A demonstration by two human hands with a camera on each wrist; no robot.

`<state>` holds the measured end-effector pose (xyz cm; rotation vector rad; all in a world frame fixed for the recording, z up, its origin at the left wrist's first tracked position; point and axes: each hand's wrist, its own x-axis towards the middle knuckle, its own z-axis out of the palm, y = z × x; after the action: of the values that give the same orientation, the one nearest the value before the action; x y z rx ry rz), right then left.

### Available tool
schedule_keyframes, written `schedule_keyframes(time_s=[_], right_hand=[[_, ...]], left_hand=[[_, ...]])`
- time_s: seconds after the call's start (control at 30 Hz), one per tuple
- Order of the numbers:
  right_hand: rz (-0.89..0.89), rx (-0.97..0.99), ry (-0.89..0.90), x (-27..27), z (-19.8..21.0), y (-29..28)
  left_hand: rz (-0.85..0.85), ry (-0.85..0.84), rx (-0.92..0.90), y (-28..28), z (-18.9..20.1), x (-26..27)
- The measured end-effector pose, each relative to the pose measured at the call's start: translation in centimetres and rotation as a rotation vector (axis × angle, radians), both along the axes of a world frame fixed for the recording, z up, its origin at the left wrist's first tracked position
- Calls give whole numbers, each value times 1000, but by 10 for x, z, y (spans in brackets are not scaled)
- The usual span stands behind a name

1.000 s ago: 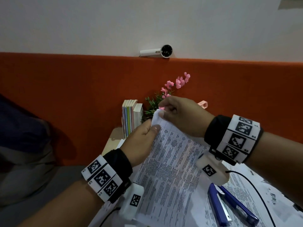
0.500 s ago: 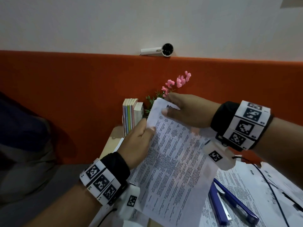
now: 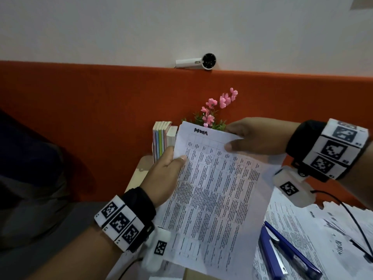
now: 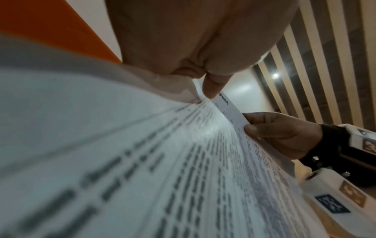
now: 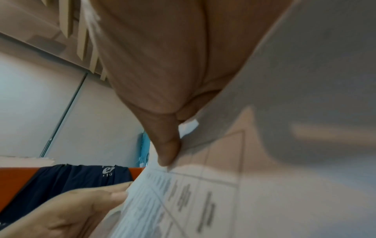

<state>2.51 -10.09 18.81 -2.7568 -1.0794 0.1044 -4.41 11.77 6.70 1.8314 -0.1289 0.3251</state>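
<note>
A printed sheet of paper (image 3: 212, 188) with a text table is held up in front of me, tilted. My left hand (image 3: 167, 170) pinches its left edge, thumb on the printed face. My right hand (image 3: 250, 138) pinches the top right edge, thumb on top and fingers behind. In the left wrist view the paper (image 4: 142, 161) fills the frame, with the left thumb (image 4: 213, 85) on it and the right hand (image 4: 280, 133) at the far edge. The right wrist view shows the right thumb (image 5: 168, 145) pressed on the paper (image 5: 223, 193) and the left hand (image 5: 81, 206) below.
A blue stapler (image 3: 282, 253) lies on more printed papers (image 3: 323, 235) on the desk at the lower right. A row of books (image 3: 161, 138) and a pink flowering plant (image 3: 216, 110) stand against the orange partition (image 3: 80, 118). A white device (image 3: 197, 61) sits on the partition's top.
Both hands have lifted the sheet and spread apart. The right hand slid right along the top edge, and the paper's crumpled top corner has flattened out.
</note>
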Motion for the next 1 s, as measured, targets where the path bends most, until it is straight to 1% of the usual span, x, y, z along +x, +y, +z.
schedule_keyframes(time_s=[0.1,0.17,0.27,0.4,0.5,0.6,0.67,0.8,0.9,1.0], right_hand=[[-15,-17,20,0,-4,2],[-12,-19,-66,1,-3,6],[-1,36,-179,-6,-4,20],[35,-13,-192,-16,-12,41],[66,19,-226,-14,-13,47],[55,99,-232,-8,-14,46],[53,130,-222,-7,-15,46],[134,111,-164,-12,-14,46],[180,107,-217,-10,-11,44],[173,99,-203,-8,-8,43]], left_hand=[[6,-32,69,-2,-3,1],[28,-57,97,-4,-6,1],[50,-96,148,-10,-7,0],[13,-109,94,-17,-2,-1],[14,-101,111,-19,2,-5],[-5,-80,107,-14,-1,-1],[6,-71,93,-13,-1,-2],[17,-51,82,-17,2,-6],[30,-44,80,-20,5,-7],[63,-42,51,-21,4,-5]])
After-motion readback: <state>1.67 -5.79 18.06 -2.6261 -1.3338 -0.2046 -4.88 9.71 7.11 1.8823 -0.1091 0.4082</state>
